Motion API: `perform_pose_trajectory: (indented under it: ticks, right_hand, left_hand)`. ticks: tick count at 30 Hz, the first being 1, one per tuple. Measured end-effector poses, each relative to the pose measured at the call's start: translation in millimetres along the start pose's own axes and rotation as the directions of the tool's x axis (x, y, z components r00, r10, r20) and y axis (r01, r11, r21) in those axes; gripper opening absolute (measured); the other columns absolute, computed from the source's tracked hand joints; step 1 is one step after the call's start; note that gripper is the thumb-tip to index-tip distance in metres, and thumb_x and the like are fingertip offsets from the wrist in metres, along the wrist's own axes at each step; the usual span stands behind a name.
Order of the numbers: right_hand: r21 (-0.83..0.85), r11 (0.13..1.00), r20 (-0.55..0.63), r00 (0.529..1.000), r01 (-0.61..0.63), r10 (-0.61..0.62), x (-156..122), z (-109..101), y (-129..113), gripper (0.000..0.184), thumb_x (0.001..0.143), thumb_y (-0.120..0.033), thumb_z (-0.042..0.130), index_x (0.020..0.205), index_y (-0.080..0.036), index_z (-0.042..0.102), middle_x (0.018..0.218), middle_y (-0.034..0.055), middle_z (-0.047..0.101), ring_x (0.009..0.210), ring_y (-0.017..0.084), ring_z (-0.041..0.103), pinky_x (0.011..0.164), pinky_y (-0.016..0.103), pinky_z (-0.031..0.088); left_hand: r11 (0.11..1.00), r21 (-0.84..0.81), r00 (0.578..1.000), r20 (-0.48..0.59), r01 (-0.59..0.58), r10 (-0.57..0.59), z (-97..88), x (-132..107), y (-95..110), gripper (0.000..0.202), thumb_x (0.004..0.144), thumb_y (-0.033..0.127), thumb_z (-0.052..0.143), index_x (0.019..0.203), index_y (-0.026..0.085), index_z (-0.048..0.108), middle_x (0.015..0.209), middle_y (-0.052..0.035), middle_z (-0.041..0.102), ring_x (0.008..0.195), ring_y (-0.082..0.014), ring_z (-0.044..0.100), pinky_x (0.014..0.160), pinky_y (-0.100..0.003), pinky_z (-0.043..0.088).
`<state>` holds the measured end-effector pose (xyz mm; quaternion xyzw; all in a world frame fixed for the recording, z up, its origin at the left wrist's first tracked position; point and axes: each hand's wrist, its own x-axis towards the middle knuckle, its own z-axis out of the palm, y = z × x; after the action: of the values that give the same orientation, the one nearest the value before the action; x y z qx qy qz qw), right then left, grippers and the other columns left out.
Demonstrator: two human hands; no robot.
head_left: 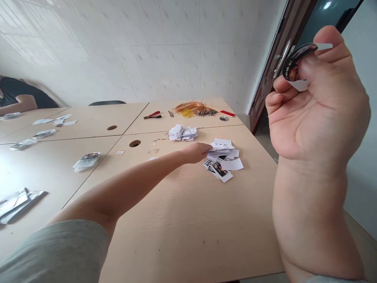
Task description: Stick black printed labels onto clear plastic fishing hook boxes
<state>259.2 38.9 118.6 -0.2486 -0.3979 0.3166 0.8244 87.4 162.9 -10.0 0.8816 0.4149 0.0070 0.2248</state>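
Note:
My right hand (pixel 319 102) is raised close to the camera at the right, its thumb and fingers pinched on a small round dark badge (pixel 294 63) with a printed picture. My left hand (pixel 196 152) reaches out over the wooden table (pixel 188 220), and its fingers rest on the left edge of a loose pile of white cards (pixel 224 151). Whether those fingers grip a card is hidden. A few cards with dark printed faces (pixel 219 169) lie at the pile's near side.
A second heap of white cards (pixel 182 133) lies farther back. Red-handled pliers (pixel 152 115), a tangle of orange wire and rings (pixel 194 109) and a red flat piece (pixel 227 113) sit at the far edge. Foil packets (pixel 86 161) lie left. Another person's arm (pixel 17 104) rests far left.

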Motion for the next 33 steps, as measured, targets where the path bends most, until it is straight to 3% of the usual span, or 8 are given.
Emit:
perform_pose_trajectory:
  ticks: [6,12,17,22,27,30,33]
  right_hand:
    - [-0.014,0.999,-0.021,0.999,0.038,-0.038,4.7,-3.6,-4.7,0.032,0.086,-0.005,0.057,0.079,-0.032,0.073,0.103,-0.0052,0.06,0.067,0.005,0.054,0.056,0.02,0.045]
    - [-0.028,0.998,0.007,0.999,0.052,-0.052,5.8,-7.6,-7.2,0.033,0.086,-0.008,0.057,0.076,-0.034,0.075,0.085,-0.0059,0.056,0.067,0.006,0.058,0.06,0.023,0.045]
    - [-0.008,0.999,0.0,0.999,0.036,-0.036,4.1,-6.6,-8.1,0.03,0.087,-0.008,0.057,0.081,-0.033,0.072,0.08,-0.0069,0.054,0.067,0.004,0.06,0.059,0.021,0.045]
    - [-0.051,0.997,0.022,0.998,0.063,-0.062,1.3,-5.9,-4.4,0.023,0.087,-0.011,0.059,0.091,-0.031,0.069,0.088,-0.0051,0.058,0.084,0.01,0.068,0.063,0.023,0.047]
    - [-0.046,0.998,0.06,0.997,0.043,-0.04,-3.3,-0.8,2.7,0.021,0.086,-0.012,0.059,0.095,-0.029,0.065,0.084,-0.0043,0.056,0.076,0.012,0.062,0.065,0.028,0.046]
    - [-0.006,0.998,0.102,0.993,0.057,-0.056,-2.7,-1.0,7.3,0.021,0.085,-0.008,0.06,0.091,-0.027,0.068,0.078,-0.0042,0.054,0.072,0.012,0.059,0.06,0.027,0.042]
    - [-0.051,0.995,0.102,0.991,0.089,-0.084,5.0,-6.6,12.3,0.027,0.081,-0.005,0.059,0.086,-0.028,0.071,0.081,-0.0039,0.055,0.069,0.01,0.057,0.055,0.025,0.04]
  left_hand:
    - [0.951,-0.297,0.988,-0.091,0.09,-0.122,-6.6,4.2,-15.1,0.029,0.101,0.036,0.063,0.124,0.019,0.067,0.128,-0.0096,0.067,0.109,-0.0249,0.068,0.093,-0.046,0.059]
    - [0.801,-0.593,0.954,-0.189,0.079,-0.234,-11.6,9.1,-11.2,0.033,0.1,0.035,0.064,0.127,0.017,0.063,0.126,-0.0105,0.067,0.105,-0.0237,0.069,0.088,-0.044,0.061]
    - [0.707,-0.698,0.917,-0.199,0.114,-0.345,-11.5,9.9,-12.8,0.033,0.099,0.034,0.065,0.127,0.017,0.063,0.126,-0.0104,0.067,0.105,-0.0237,0.069,0.088,-0.044,0.061]
    - [0.685,-0.703,0.89,-0.17,0.192,-0.423,-8.0,-2.4,-19.7,0.032,0.1,0.033,0.064,0.128,0.018,0.063,0.127,-0.0105,0.067,0.104,-0.023,0.069,0.087,-0.043,0.061]
    - [0.767,-0.616,0.905,-0.205,0.178,-0.374,-4.7,-10.8,-7.4,0.034,0.101,0.034,0.063,0.131,0.018,0.062,0.129,-0.011,0.066,0.106,-0.0236,0.069,0.089,-0.044,0.061]
    - [0.853,-0.495,0.906,-0.265,0.167,-0.331,-9.3,-16.0,0.9,0.044,0.099,0.036,0.064,0.14,0.021,0.057,0.144,-0.0133,0.058,0.122,-0.0291,0.063,0.1,-0.053,0.055]
    - [0.918,-0.349,0.883,-0.347,0.191,-0.315,-21.0,-35.0,-3.8,0.061,0.099,0.038,0.062,0.155,0.025,0.041,0.165,-0.0137,0.038,0.145,-0.0343,0.045,0.117,-0.057,0.039]
